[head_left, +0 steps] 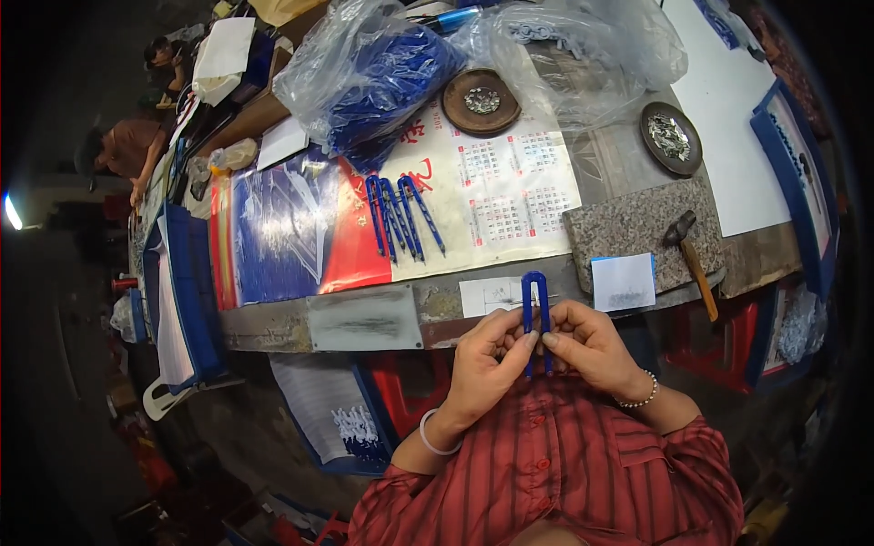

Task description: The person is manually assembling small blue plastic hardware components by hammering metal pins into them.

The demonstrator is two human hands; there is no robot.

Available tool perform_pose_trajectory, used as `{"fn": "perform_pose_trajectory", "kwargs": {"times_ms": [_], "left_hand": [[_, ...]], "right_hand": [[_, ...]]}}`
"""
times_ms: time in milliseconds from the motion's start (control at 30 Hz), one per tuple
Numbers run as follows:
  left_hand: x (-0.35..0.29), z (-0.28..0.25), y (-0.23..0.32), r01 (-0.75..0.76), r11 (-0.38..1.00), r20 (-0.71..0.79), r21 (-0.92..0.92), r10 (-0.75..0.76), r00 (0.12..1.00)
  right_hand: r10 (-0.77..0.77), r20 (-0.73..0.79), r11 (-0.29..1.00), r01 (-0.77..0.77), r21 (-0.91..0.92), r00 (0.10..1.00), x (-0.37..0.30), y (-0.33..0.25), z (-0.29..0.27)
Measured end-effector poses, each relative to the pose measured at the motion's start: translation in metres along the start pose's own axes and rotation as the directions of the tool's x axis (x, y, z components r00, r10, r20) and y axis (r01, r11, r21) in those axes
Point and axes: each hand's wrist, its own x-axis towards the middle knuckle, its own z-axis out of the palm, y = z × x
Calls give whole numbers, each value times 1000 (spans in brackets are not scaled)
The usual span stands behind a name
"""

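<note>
Close to my chest, at the table's front edge, both hands hold a blue U-shaped plastic piece (534,289) with its rounded end pointing away from me. My left hand (492,358) pinches one leg between thumb and fingers. On the other leg, my right hand (590,346) has its thumb pressed near the lower part. A thin metal bit shows between the legs; its kind is too small to tell. Several similar blue two-legged pieces (403,216) lie together on the calendar sheet. Under the raised piece is a small white paper (489,296) with lines on it.
A hammer (692,259) rests on a granite slab (628,221) beside a small paper pad (624,283). Two round dishes (481,102) (671,138) hold small metal parts. Clear bags (387,82) with blue pieces stand at the back. Blue trays (187,291) flank the table. Another person (132,150) sits far left.
</note>
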Motion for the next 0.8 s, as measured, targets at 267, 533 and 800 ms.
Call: {"fn": "perform_pose_trajectory", "kwargs": {"times_ms": [267, 533, 800], "left_hand": [[14, 4, 2, -36, 997, 80, 75, 30, 996], [22, 6, 2, 73, 997, 104, -21, -70, 992], [31, 3, 12, 29, 1000, 158, 8, -30, 987]], "right_hand": [[-38, -27, 999, 38, 5, 999, -3, 0, -8], [-28, -46, 999, 29, 29, 999, -1, -2, -12], [-44, -35, 999, 45, 28, 998, 1, -7, -12]]}}
